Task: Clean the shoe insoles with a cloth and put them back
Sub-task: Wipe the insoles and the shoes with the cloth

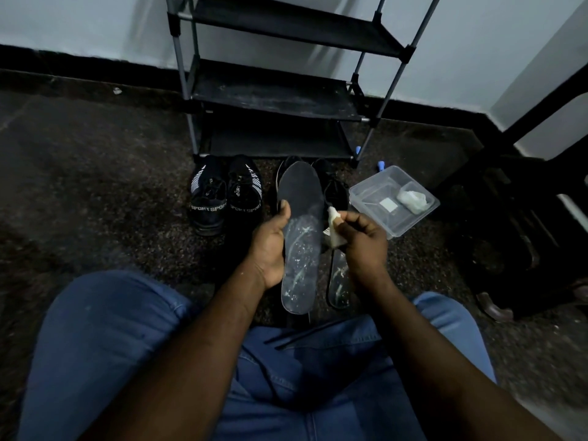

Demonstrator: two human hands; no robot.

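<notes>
Black foam comes in twos: you have two insoles, both streaked with pale marks toward the heel. Your left grip is grasping the first insole by its left edge, with the thumb hooked over the rim near the middle and the palm against the side. The insole runs lengthwise away from you, toe end far, heel end close to your lap, top face turned up. The second insole lies flat on the floor just right of the first, its far part hidden under your right grip. That grip is clenched round one pale cloth, pinched between thumb and fingers. The cloth sits just beside the right edge of the first insole, about halfway along it. Whether the two touch cannot be told.

You have four shoes. One black pair printed SPORT stands side by side to the left. One dark pair stands behind the first insole and is largely covered by it. One clear plastic container stands on the floor to the right, holding one crumpled white wad. One shoe rack with three black shelves in view stands against the wall. Your knees in blue jeans fill the foreground.
</notes>
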